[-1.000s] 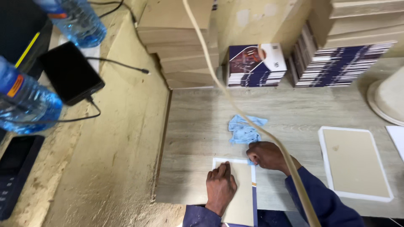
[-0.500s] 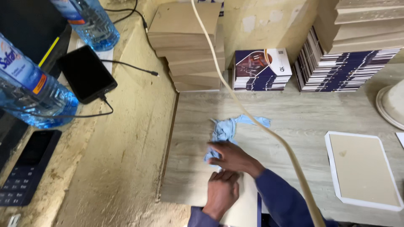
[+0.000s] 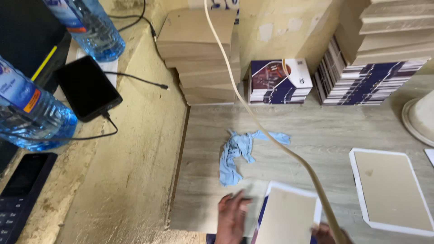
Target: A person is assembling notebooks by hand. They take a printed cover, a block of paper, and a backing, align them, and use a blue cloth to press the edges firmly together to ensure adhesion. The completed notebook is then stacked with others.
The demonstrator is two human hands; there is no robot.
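My left hand (image 3: 233,216) lies flat with its fingers apart on a thin grey board (image 3: 203,208) at the near edge of the wooden table. Just to its right is a tilted book cover (image 3: 289,218), white-edged with a tan board on it and a dark blue strip along its left side. Only part of my right hand (image 3: 326,233) shows at the bottom edge, against the cover's right side, so its grip is unclear. A crumpled light blue cloth (image 3: 238,152) rests on the table just beyond my left hand, and neither hand touches it.
A beige cord (image 3: 266,131) hangs across the view. Another white-edged cover (image 3: 389,192) is at the right. Stacks of tan boards (image 3: 199,54) and printed covers (image 3: 279,83) line the wall. On the left ledge are water bottles (image 3: 31,115), a charging phone (image 3: 87,88) and a keypad phone (image 3: 20,192).
My right hand let go of the blue cloth and drew back to the lower right by the cover. The cloth now lies loose. The cover lies tilted beside my left hand.
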